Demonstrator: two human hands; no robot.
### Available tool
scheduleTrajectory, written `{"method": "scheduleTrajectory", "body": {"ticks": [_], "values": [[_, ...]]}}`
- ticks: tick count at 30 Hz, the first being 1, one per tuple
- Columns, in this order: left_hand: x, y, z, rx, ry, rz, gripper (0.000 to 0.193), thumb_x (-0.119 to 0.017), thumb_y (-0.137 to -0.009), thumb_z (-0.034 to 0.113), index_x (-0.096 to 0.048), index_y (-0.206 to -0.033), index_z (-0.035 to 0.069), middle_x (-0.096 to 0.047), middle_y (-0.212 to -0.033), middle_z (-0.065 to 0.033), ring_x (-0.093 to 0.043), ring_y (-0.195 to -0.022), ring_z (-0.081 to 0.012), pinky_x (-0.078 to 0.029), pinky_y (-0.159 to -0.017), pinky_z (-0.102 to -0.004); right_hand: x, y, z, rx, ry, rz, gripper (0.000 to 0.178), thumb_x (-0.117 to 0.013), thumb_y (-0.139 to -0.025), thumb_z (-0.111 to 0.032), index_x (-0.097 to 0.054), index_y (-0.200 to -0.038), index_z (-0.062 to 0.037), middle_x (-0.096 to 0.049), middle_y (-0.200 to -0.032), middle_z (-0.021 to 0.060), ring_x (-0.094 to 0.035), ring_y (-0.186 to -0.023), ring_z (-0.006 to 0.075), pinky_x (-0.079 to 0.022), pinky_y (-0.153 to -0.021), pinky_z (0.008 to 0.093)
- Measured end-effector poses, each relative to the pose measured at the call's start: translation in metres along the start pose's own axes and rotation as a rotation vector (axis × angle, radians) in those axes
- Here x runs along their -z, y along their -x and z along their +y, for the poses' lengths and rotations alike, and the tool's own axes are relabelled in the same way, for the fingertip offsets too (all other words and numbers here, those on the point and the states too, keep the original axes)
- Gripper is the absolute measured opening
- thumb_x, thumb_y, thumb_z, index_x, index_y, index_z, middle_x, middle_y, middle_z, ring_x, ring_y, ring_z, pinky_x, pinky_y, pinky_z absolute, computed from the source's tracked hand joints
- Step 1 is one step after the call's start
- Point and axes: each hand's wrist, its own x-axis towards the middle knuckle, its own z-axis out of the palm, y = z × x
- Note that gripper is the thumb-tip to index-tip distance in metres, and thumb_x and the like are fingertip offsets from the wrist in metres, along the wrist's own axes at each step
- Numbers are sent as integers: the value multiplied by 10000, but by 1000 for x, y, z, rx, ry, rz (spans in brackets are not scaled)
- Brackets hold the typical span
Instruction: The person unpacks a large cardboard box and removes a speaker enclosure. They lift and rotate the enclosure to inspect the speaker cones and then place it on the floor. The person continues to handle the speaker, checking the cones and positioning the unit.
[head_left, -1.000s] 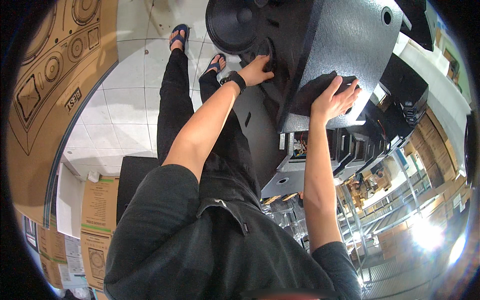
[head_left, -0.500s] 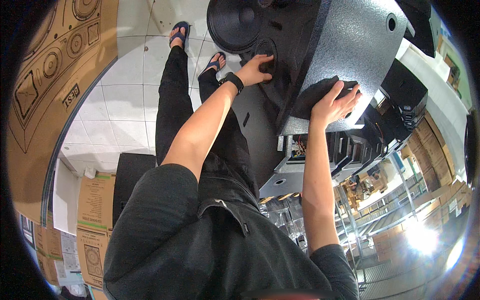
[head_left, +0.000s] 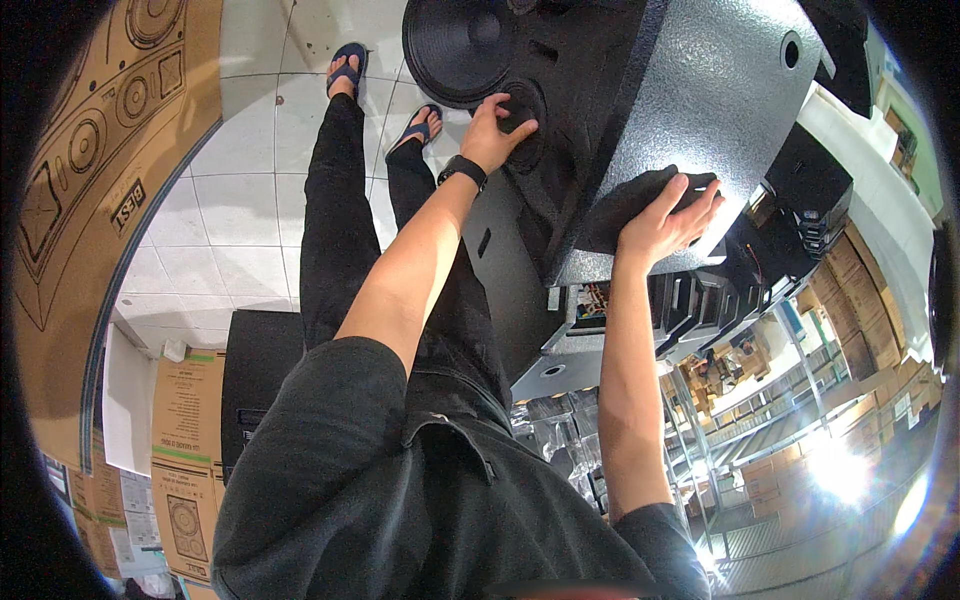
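Note:
A black speaker cabinet [head_left: 690, 120] with a speckled side panel leans over a dark box beside my legs. Its front face carries a large round woofer [head_left: 455, 45] and a smaller round driver [head_left: 525, 125]. My left hand [head_left: 490, 138], wearing a black watch [head_left: 463, 172], is at the smaller driver, its thumb and fingers apart. I cannot tell whether the fingertips touch the driver. Against the side panel rests my right hand [head_left: 655, 228], fingers spread, casting a dark shadow. An oval hole [head_left: 790, 50] shows higher on that panel.
Below the cabinet is another black speaker box [head_left: 555, 368], with an opening [head_left: 592, 300] showing wires. More black cabinets [head_left: 810, 170] stand to the right. A large printed carton [head_left: 110, 170] rises at the left, above smaller cartons [head_left: 185, 410]. White floor tiles [head_left: 235, 130] lie between.
My left hand has slid a little left across the smaller driver. The cabinet's lower corner sits slightly lower in view. The right hand keeps its place on the side panel.

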Motion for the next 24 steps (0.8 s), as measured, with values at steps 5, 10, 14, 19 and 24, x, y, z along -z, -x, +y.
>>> {"method": "scheduleTrajectory", "body": {"ticks": [5,10,14,19,24], "values": [[-10,-7,-17,-159,-152,174,881,-870,-745,476,-457,-1418,86,-446,-1415,-218,-454,-1324,-371,-395,-1096,-459,1,-1,-1,-17,-17,-16,738,-485,-1014,-539,-364,-1534,-28,-270,-1588,293,-233,-1490,422,-164,-1201,541],[-25,-17,-38,-183,311,110,899,-819,-823,447,-359,-1516,105,-410,-1465,-224,-388,-1392,-376,-319,-1166,-443,0,0,-2,-14,-39,-20,720,-484,-1023,-508,-369,-1526,-5,-274,-1586,295,-227,-1495,414,-154,-1210,521],[-29,-16,-41,-61,415,90,895,-788,-851,447,-322,-1539,114,-400,-1483,-230,-376,-1406,-377,-318,-1165,-444,-1,0,-1,8,-41,-16,719,-484,-1026,-500,-360,-1528,1,-279,-1583,295,-228,-1497,406,-151,-1212,513],[-27,-17,-34,-42,374,69,947,-807,-819,483,-320,-1536,102,-409,-1468,-248,-390,-1400,-376,-335,-1157,-449,0,-1,-1,13,-15,-27,719,-478,-1029,-500,-353,-1532,-3,-278,-1583,297,-223,-1500,402,-147,-1214,510],[-30,-16,-27,6,264,16,1023,-791,-797,562,-304,-1533,45,-422,-1449,-273,-405,-1391,-389,-350,-1149,-453,0,-1,-2,11,-15,-33,715,-477,-1029,-498,-352,-1532,-5,-278,-1581,301,-221,-1499,410,-145,-1213,516]]}}
